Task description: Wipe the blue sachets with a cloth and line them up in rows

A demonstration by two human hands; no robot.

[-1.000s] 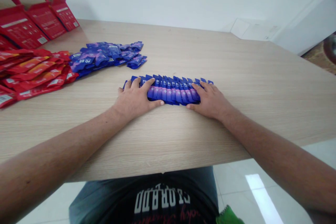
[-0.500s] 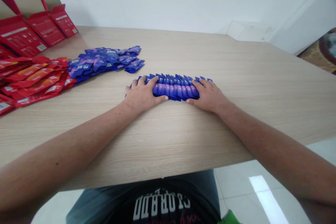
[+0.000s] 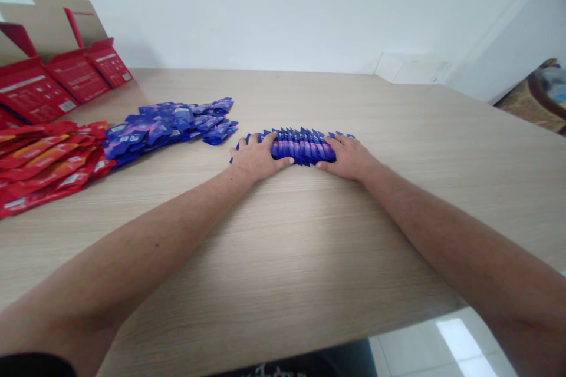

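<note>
1. Row of blue packets (image 3: 304, 147): the landmark here. Lies on the wooden table (image 3: 309, 247), packets leaning one on another, overlapped like shingles, printed sides showing. The overlap probably makes a loose lot handle as one block.
2. Left hand (image 3: 256, 158): closed over the row's left end, fingers across the top and toward the far side, thumb along the near edge. Seems placed to stop that end from fanning out.
3. Right hand (image 3: 347, 156): mirrors it on the row's right end, thumb again on the near side. Row clamped between both hands; slick-looking packets would likely slide without a stop at each end. How hard they press, cannot tell.
4. Blue heap (image 3: 170, 123): left of the row and a little beyond it, apart from it. Packets loosely layered, out of the hands' way, yet seemingly within reach.
5. Red packets (image 3: 48, 159): farther left of the row, touching the blue heap. Colours lie mostly separate, perhaps sorted.
6. Red cartons (image 3: 66, 82): far left, beyond the row, flaps raised; likely set back to leave working room.
</note>
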